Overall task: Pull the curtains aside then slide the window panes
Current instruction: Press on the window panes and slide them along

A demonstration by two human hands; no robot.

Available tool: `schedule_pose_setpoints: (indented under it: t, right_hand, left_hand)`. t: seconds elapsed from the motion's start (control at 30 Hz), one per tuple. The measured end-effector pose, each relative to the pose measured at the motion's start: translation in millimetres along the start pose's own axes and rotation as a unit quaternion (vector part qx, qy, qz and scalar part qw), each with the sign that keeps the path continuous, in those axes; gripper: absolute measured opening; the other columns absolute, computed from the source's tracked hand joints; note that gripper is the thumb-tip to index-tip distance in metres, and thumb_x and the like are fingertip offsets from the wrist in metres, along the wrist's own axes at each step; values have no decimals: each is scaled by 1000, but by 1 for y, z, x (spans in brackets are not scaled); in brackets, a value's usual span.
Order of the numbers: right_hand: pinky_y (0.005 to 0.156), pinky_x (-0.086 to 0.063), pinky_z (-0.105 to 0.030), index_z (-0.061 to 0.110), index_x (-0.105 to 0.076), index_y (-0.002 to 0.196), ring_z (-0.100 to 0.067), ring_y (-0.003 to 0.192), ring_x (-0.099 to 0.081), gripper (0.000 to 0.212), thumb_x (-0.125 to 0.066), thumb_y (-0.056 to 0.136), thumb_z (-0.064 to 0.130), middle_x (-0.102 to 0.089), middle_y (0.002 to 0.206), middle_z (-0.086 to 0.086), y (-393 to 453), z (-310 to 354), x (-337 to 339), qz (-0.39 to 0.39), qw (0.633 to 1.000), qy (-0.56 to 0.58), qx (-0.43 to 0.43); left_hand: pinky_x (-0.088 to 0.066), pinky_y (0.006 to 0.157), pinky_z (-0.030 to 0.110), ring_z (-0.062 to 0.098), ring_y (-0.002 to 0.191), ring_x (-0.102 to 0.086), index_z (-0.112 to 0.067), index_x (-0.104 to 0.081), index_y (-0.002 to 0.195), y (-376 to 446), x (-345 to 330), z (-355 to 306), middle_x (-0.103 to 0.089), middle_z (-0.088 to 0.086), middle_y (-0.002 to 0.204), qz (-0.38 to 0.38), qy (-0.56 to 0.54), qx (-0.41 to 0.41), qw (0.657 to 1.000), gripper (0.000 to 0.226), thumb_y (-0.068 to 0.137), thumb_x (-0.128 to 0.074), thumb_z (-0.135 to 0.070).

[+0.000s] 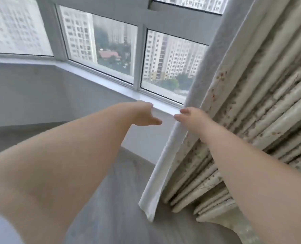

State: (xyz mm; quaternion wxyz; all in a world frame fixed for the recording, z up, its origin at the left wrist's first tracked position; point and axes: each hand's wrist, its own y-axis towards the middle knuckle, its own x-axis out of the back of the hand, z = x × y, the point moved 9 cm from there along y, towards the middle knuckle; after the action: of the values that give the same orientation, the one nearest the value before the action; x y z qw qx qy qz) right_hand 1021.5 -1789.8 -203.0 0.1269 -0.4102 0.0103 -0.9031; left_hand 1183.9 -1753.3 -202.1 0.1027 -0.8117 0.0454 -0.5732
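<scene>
A bunched, pleated beige curtain (262, 106) with brown stains hangs at the right, with a white lining edge (167, 155) along its left side. My right hand (190, 117) grips that white edge at sill height, fingers curled round it. My left hand (146, 115) is stretched out just left of it, fingers together and holding nothing, its fingertips over the white window sill (111, 85). Behind them are grey-framed window panes (100, 46), closed, with tower blocks outside. The rightmost pane (170, 62) is partly covered by the curtain.
The sill runs along an angled bay, with another pane (14, 27) at the far left. A grey wall (40, 95) lies below the sill and grey wood-look floor (121, 199) below that. The curtain hem reaches near the floor.
</scene>
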Motion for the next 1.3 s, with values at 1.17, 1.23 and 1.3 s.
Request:
schedule_pose_setpoints:
  t: [1.17,1.23,1.3]
  right_hand:
    - [86,-45,-28,20,-56,131,-19,106,-58,44,-60,91,38,-62,123,-1,-139,800,-573,241,817,-7,523]
    - [80,-44,-26,20,-56,130,-20,103,-59,43,-61,91,37,-63,122,-2,-105,840,-586,241,820,7,520]
    - [80,-43,-26,19,-56,130,-19,103,-59,43,-61,91,36,-63,123,-2,-83,873,-599,242,815,17,526]
  left_hand:
    - [-33,102,29,18,126,-47,-22,-41,141,-474,280,781,-50,-1,139,-341,-129,436,823,56,90,-53,-44]
    - [-32,102,29,18,127,-46,-21,-41,141,-457,315,811,-50,0,140,-355,-110,443,816,56,91,-52,-43]
    - [-33,103,30,19,127,-47,-21,-42,140,-449,339,838,-51,0,139,-374,-103,446,806,55,91,-52,-44]
